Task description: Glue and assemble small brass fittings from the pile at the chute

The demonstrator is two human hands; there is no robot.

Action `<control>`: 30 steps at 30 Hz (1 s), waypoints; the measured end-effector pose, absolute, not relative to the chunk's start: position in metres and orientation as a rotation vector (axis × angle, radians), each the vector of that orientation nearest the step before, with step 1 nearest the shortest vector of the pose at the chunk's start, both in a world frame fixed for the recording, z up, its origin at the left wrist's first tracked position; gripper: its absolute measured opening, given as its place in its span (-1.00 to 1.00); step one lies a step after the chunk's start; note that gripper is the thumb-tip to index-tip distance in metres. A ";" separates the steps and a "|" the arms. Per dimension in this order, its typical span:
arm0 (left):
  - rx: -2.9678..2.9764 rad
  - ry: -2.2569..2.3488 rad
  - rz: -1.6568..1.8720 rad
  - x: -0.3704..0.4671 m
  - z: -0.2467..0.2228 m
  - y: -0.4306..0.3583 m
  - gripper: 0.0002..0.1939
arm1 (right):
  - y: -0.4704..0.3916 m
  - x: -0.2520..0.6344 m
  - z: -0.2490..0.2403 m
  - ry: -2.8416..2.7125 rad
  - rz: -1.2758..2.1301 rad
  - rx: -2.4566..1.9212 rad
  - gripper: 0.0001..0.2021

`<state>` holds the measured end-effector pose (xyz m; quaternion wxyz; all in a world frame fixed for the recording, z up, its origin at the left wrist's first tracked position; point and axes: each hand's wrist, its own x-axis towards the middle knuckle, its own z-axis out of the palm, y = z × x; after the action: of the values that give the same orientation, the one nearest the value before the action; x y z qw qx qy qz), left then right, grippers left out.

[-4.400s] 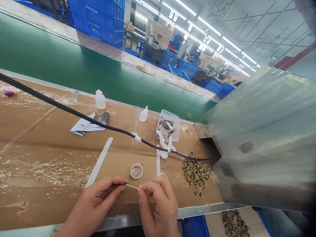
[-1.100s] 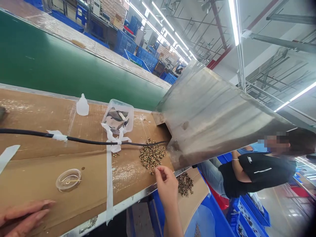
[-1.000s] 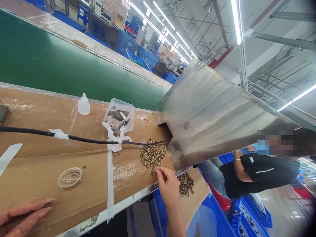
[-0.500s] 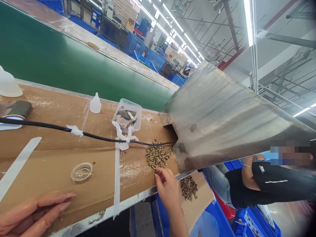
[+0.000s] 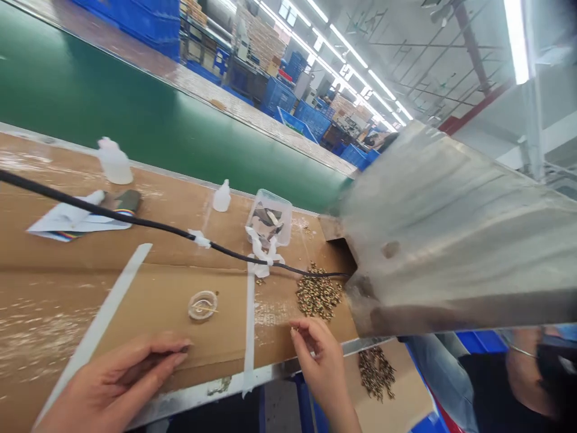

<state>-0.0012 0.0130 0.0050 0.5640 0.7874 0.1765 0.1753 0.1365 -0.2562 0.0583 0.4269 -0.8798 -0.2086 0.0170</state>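
My left hand (image 5: 130,376) is over the cardboard-covered bench, thumb and forefinger pinched on a small dark piece (image 5: 186,347) whose kind I cannot make out. My right hand (image 5: 321,355) is closed in a pinch at the bench's front edge. A tiny brass-coloured piece (image 5: 294,329) shows at its fingertips, too small to name. Just beyond that hand lies a pile of small brass-and-dark metal parts (image 5: 318,293). Between the hands and farther back stands a round clear dish (image 5: 202,306) with a thin stick across it.
A black cable (image 5: 157,225) crosses the bench to a metal housing (image 5: 451,240). Behind it are a clear plastic box (image 5: 286,216), a small white bottle (image 5: 222,197) and a larger one (image 5: 115,162). More parts (image 5: 376,373) lie lower right, near a seated person (image 5: 491,385).
The view has swung left, so the bench things appear farther right. My right hand has come away from the pile with a tiny piece. My left hand keeps its pinch.
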 end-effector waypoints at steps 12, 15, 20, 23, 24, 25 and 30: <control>1.899 0.213 0.377 -0.001 0.022 0.012 -0.89 | -0.148 0.081 0.054 -0.032 0.740 -1.283 -0.64; 1.912 0.148 0.397 0.001 0.025 0.012 -0.88 | -0.145 0.077 0.054 -0.003 0.740 -1.287 -0.63; 1.948 0.094 0.399 0.000 0.030 0.010 -0.85 | -0.144 0.074 0.054 -0.015 0.759 -1.300 -0.66; 1.944 0.087 0.380 -0.002 0.030 0.009 -0.83 | -0.144 0.074 0.054 -0.034 0.755 -1.319 -0.66; 1.941 0.088 0.381 -0.003 0.030 0.008 -0.83 | -0.144 0.075 0.054 -0.040 0.746 -1.329 -0.66; 1.942 0.085 0.382 -0.003 0.030 0.008 -0.84 | -0.144 0.074 0.053 -0.046 0.737 -1.342 -0.66; 2.004 0.021 0.421 -0.002 0.033 0.009 -0.85 | -0.146 0.071 0.052 -0.107 0.683 -1.416 -0.67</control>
<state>-0.0020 0.0094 0.0334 0.5201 0.8358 0.0089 0.1756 0.0708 -0.1462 0.0519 0.7053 -0.6371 -0.0482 0.3073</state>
